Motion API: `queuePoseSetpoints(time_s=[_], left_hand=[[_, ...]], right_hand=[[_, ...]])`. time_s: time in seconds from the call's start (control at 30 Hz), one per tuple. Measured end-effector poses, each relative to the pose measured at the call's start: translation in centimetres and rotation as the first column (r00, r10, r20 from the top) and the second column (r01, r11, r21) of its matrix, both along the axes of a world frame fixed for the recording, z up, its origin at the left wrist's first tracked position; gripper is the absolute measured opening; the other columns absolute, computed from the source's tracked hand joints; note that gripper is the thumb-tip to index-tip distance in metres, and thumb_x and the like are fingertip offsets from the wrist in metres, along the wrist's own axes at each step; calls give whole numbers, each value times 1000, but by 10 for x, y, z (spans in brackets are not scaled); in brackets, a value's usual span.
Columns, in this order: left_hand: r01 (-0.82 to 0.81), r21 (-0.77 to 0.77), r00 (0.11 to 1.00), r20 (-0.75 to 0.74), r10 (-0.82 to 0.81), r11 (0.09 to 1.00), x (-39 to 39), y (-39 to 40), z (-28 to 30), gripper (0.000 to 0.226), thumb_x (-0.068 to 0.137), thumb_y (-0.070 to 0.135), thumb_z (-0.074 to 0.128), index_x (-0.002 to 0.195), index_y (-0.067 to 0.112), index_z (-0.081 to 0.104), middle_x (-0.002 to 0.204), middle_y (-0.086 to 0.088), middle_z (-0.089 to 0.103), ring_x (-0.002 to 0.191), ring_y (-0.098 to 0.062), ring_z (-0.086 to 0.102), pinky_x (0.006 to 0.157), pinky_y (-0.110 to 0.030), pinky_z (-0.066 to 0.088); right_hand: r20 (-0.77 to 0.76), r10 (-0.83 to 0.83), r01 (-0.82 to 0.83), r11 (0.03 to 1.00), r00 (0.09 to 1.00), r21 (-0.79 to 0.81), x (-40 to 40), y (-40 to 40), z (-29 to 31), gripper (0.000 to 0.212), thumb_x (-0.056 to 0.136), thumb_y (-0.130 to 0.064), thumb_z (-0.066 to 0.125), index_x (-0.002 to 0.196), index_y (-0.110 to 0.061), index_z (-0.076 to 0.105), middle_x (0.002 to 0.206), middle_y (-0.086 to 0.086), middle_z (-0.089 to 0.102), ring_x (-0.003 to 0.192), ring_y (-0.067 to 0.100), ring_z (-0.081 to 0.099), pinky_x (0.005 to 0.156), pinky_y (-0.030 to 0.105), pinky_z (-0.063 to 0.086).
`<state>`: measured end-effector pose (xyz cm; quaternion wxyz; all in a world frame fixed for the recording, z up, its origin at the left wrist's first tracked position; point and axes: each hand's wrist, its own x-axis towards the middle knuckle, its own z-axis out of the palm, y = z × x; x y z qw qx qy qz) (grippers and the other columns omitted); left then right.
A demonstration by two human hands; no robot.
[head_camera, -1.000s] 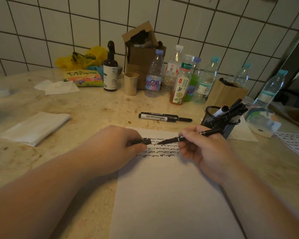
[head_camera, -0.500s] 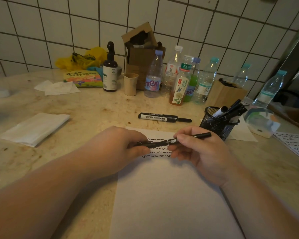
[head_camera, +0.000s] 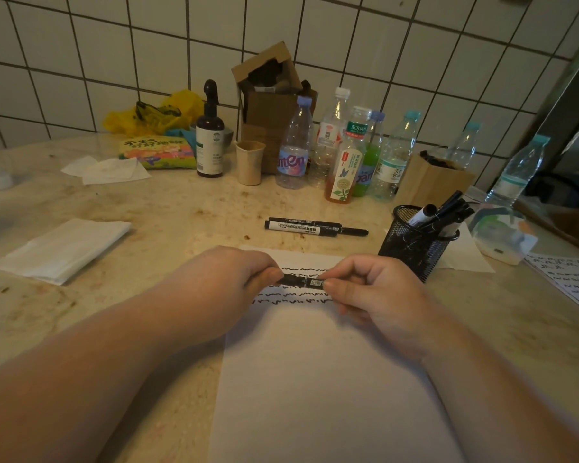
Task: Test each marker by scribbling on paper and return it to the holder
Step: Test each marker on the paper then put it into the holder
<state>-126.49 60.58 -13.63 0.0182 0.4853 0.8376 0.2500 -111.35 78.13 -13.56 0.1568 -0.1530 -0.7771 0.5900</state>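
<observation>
Both hands (head_camera: 234, 282) (head_camera: 378, 292) pinch one marker (head_camera: 303, 281) level

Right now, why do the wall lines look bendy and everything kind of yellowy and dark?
Head view: the wide-angle lens bows the white tiled wall lines; dim, warm light tints the beige marbled table yellowish; the far left edge looks smeared; the thin black marker in both hands stays fairly sharp.

A stained beige stone table (head_camera: 188, 208) is seen. On it are laid a white scribbled paper sheet (head_camera: 318, 379), two black markers (head_camera: 310, 226), a black mesh holder (head_camera: 415, 243), a folded white napkin (head_camera: 61, 250) and clear plastic bottles (head_camera: 293, 145).
</observation>
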Motion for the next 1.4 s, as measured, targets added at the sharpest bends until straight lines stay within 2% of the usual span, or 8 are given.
queuePoseSetpoints(time_s=[0.13,0.47,0.67,0.73,0.87,1.07,1.27,1.4], left_hand=[[-25,-41,999,24,26,999,3,1,1,31,101,49,38,100,37,67,66,10,55,61,-2,50,51,-15,31],[-8,13,992,124,6,1000,4,1,1,26,100,47,43,94,39,67,72,4,63,62,-7,55,56,-22,41],[-26,24,991,130,23,999,2,3,2,33,100,48,42,75,38,60,67,7,63,55,-3,53,53,-20,37],[-43,28,987,159,38,999,2,4,2,34,100,48,41,74,40,60,66,10,65,51,0,53,50,-18,35],[-26,35,987,162,20,999,3,3,2,35,100,48,40,75,36,61,68,24,65,55,4,54,51,-15,33],[-24,87,971,240,2,996,3,3,2,27,98,53,42,122,48,54,81,17,73,71,5,62,64,-16,45],[-40,79,974,226,22,996,2,3,1,22,96,54,46,109,43,61,76,17,72,64,1,62,60,-21,48],[-51,87,974,224,30,995,2,3,0,21,96,50,49,103,39,65,75,12,72,60,1,59,55,-21,44]], right_hand=[[2,-7,7,999,1000,51,-1,-1,-2,2,84,-18,75,85,-17,76,55,1,60,61,25,47,54,27,40],[-42,-3,9,990,999,141,1,0,-2,6,88,-15,73,85,-20,75,59,-1,64,59,14,57,62,29,46],[-141,9,-31,988,990,-151,1,-2,3,7,87,-11,69,87,-15,75,66,14,65,51,18,47,46,25,37],[-217,25,-86,958,976,-275,3,-1,7,15,85,-12,65,96,-6,73,72,19,66,54,21,53,49,27,42],[-243,40,-110,953,969,-283,4,1,9,21,86,-14,62,103,-7,73,79,19,70,64,23,63,60,30,50],[-397,-238,236,970,887,-54,4,4,12,16,93,-12,58,105,-12,69,74,6,69,63,17,63,59,26,54],[-610,-397,615,764,686,194,10,10,15,19,103,-15,52,108,-31,60,74,-1,60,67,10,59,64,19,51],[-648,-468,728,655,601,203,16,17,18,13,103,-25,51,113,-30,59,79,0,62,70,12,61,64,20,51]])
